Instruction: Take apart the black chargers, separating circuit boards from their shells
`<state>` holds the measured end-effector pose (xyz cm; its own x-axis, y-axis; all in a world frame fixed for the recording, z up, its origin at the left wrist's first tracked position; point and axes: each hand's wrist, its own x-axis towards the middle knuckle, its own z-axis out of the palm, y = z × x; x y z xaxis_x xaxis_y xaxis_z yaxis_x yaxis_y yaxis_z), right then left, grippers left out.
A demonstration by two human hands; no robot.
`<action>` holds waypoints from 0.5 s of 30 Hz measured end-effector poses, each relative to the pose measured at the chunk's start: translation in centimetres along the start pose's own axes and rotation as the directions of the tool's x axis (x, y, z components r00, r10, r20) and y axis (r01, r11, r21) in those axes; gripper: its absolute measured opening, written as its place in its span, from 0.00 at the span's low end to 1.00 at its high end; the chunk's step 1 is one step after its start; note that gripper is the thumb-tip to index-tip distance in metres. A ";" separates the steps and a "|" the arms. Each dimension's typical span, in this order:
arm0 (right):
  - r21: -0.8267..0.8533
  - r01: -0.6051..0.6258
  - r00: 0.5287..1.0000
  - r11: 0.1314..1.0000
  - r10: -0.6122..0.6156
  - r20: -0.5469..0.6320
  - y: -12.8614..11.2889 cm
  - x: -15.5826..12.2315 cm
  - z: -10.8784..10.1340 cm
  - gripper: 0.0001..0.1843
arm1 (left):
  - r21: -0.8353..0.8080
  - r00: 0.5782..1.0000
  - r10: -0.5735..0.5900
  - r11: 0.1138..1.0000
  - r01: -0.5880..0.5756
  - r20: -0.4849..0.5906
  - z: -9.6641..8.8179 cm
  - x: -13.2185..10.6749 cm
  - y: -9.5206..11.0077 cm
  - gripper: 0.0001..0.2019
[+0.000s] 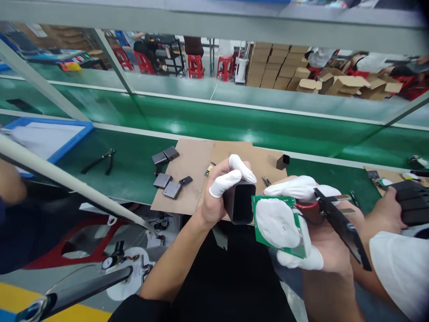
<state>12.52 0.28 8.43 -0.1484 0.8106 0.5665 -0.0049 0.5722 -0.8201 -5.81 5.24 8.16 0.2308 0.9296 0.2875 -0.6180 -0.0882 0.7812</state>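
Observation:
White finger cots cover fingertips on both of my hands. My left hand (219, 190) is closed around a black hollow housing (243, 203), its open end facing right. In my right hand (321, 241) is a green circuit board (258, 228) with a thick white blob of putty-like material (278, 222) on its face. A black end plate (345, 228) with metal prongs hangs at the board's right side, also within that hand. The board's left edge is close beside the housing's opening; I cannot tell if they touch.
Brown cardboard (187, 170) covers the green bench, with several grey casings (163, 180) at its left. Cutting pliers (100, 162) lie further left, near a blue-rimmed tray (89, 127). A small black case (283, 162) stands behind. At right, another person's hand (385, 210) holds black parts (412, 201).

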 end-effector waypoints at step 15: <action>0.025 0.277 0.955 0.960 -0.279 0.103 -2.5 1.2 0.5 0.41 | 0.006 0.994 0.085 0.996 -0.086 0.067 1.5 -2.2 1.2 0.12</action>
<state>11.91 -0.27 11.15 -0.2421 0.6019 0.7610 -0.0711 0.7712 -0.6326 -5.90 2.54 9.30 0.2267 0.8928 0.3893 -0.6309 -0.1698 0.7570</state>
